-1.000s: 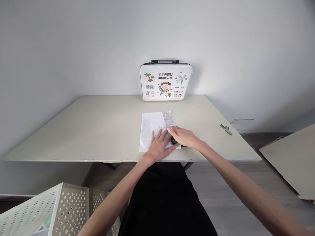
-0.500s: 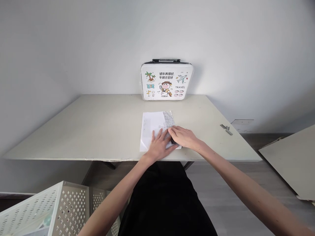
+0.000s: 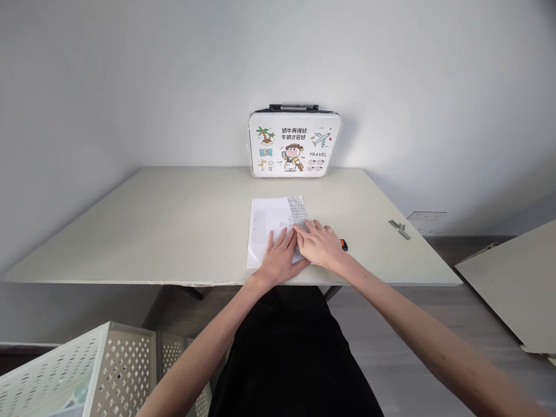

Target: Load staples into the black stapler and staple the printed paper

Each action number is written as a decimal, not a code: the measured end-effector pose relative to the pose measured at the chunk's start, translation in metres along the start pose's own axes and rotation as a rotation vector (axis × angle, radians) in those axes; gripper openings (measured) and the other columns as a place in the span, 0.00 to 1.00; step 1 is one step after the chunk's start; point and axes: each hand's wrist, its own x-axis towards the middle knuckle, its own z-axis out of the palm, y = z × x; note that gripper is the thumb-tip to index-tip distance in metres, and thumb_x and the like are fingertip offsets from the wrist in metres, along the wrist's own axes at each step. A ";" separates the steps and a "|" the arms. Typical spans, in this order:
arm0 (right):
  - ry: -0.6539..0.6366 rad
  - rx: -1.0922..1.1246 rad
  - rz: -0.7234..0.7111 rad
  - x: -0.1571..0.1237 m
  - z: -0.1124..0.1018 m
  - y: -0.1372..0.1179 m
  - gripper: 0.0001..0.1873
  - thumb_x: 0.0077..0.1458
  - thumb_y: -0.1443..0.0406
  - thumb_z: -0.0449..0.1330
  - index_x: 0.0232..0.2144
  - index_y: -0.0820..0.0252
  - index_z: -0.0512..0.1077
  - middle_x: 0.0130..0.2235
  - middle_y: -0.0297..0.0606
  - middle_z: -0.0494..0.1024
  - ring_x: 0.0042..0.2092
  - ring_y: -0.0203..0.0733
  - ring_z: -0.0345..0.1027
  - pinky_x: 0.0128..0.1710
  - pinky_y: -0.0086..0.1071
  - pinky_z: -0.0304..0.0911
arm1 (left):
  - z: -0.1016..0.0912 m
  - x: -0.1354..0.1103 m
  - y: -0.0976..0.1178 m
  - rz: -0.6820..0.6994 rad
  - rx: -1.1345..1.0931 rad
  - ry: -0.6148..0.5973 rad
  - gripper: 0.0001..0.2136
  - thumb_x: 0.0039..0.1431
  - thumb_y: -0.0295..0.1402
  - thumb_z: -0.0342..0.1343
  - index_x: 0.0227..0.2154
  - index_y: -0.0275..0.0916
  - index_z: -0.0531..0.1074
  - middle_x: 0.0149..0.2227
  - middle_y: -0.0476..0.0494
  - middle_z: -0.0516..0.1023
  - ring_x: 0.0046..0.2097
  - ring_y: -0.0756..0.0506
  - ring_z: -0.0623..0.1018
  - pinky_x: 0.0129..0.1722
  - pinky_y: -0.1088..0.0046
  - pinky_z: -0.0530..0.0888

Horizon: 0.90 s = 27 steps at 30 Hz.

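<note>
A white printed sheet with a grey brick-like pattern at its upper right lies near the table's front edge. Flat on its lower part rests my left hand, fingers spread. My right hand also lies palm down, its outstretched fingers on the sheet's right side and touching the left hand's fingers. Just beyond the right hand, a small black object with an orange patch shows on the table. The hand covers the rest of it, so its kind is unclear.
A white case with cartoon prints stands against the wall at the table's back. Small grey pieces lie near the right edge. White perforated baskets sit at lower left; a pale panel is at right.
My right hand has shifted slightly right and flattened with its fingers stretched out. The dark object under it has moved right, to the hand's outer side. My left hand stays on the sheet.
</note>
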 end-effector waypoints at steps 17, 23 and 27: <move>0.186 0.270 -0.138 -0.078 -0.010 0.092 0.17 0.65 0.47 0.57 0.43 0.51 0.73 0.43 0.39 0.81 0.42 0.50 0.76 0.40 0.39 0.69 | -0.056 -0.038 -0.074 0.001 -0.051 -0.084 0.33 0.72 0.57 0.39 0.73 0.48 0.51 0.76 0.49 0.44 0.76 0.39 0.41 0.74 0.54 0.41; 0.248 0.388 0.180 -0.118 -0.029 0.108 0.23 0.62 0.42 0.58 0.43 0.53 0.75 0.38 0.38 0.82 0.31 0.44 0.72 0.28 0.34 0.64 | -0.078 -0.059 -0.113 -0.019 -0.018 -0.130 0.31 0.70 0.56 0.45 0.72 0.55 0.53 0.75 0.54 0.45 0.76 0.36 0.42 0.73 0.50 0.40; 0.319 0.467 0.247 -0.132 -0.045 0.094 0.23 0.61 0.42 0.59 0.41 0.54 0.76 0.37 0.38 0.82 0.31 0.43 0.71 0.26 0.32 0.62 | -0.057 -0.040 -0.081 -0.035 0.006 -0.089 0.31 0.69 0.58 0.45 0.71 0.54 0.57 0.75 0.51 0.49 0.75 0.33 0.42 0.71 0.43 0.36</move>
